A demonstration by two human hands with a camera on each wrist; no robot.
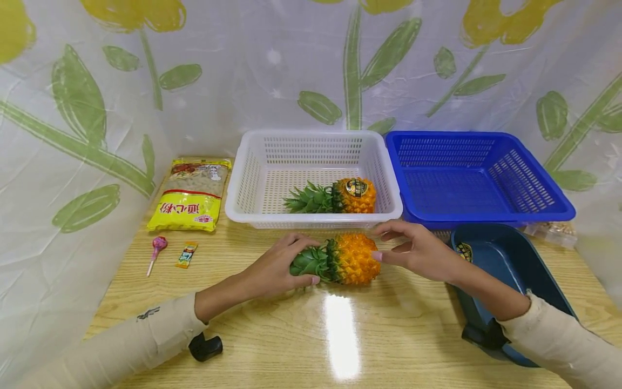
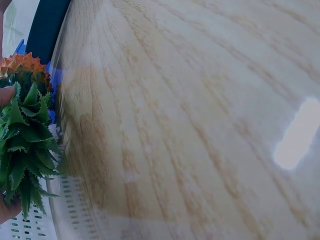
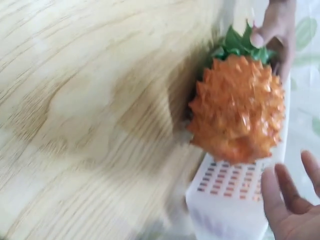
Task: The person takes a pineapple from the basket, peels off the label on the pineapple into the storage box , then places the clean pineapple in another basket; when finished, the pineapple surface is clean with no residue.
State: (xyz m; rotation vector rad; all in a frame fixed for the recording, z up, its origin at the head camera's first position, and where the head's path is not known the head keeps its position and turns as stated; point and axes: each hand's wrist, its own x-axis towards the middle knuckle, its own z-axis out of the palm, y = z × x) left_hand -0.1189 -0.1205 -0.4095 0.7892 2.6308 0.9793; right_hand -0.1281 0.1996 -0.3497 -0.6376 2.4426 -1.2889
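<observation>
A small orange pineapple [image 1: 357, 259] with a green leafy crown lies sideways just in front of the white basket. My left hand [image 1: 279, 265] grips its crown; the left wrist view shows the toothed leaves [image 2: 30, 135] between thumb and fingers. Beside the fruit's base is my right hand [image 1: 418, 251], its fingers spread and slightly bent. In the right wrist view a gap shows between the right hand [image 3: 295, 205] and the spiky fruit [image 3: 237, 110]. A second pineapple [image 1: 359, 204], bearing a dark label, lies inside the white basket [image 1: 313, 219].
A blue basket [image 1: 486, 216] adjoins the white one. Under my right forearm is a dark teal bin [image 1: 495, 259]. To the left lie a yellow pasta bag [image 1: 189, 200], a lollipop [image 1: 157, 246] and a small wrapped sweet [image 1: 187, 254]. A black object [image 1: 206, 347] sits by my left sleeve.
</observation>
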